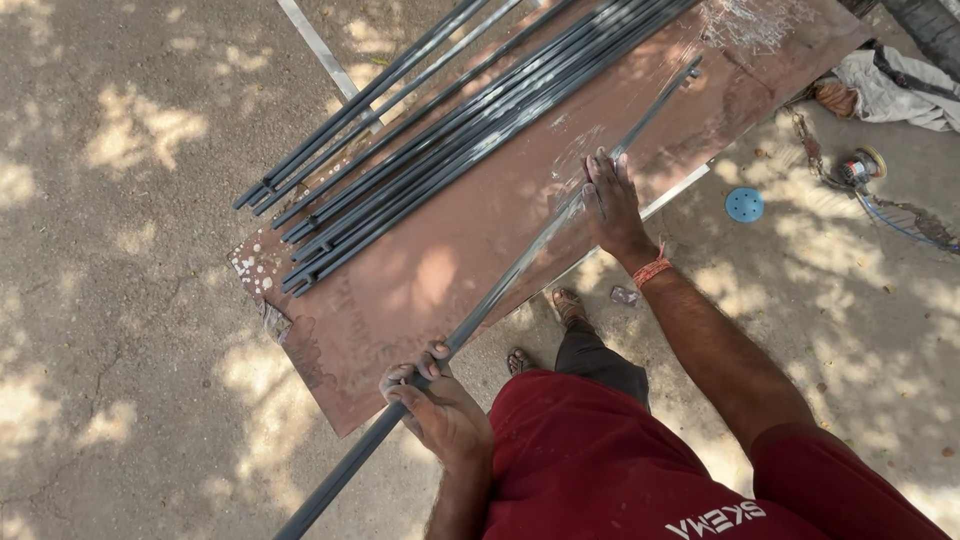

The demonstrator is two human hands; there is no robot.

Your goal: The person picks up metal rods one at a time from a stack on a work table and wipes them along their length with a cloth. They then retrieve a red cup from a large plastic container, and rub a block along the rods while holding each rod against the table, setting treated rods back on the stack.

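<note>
The rusty brown metal sheet [420, 290] lay flat on the sandy ground and served as the surface for the work, so every place here is given from it. On its far half lay a bundle of dark grey rods [470, 130], side by side and running along the sheet, with a few more of them just past its far edge beside a pale flat strip [320, 50]. One long grey rod [500, 290] lay slanting across the near half of the sheet, its lower end jutting well off the near corner towards the person. The left hand [435, 405] had its grip clamped around that overhanging end, fingers wrapped over the top; the right hand [612, 200] lay flat with its fingers spread and pressed down on the rod further up, over the sheet. To handle this well, it seemed wise to keep the flat hand bearing down so the rod could not roll, and to hold the overhanging end level so it would not sag or swing. Off the sheet's right edge lay a heap of pale cloth [890, 85], a power tool with a round disc [860, 168], and a small blue disc [744, 205]. No package, label or sign showed near the sheet.
</note>
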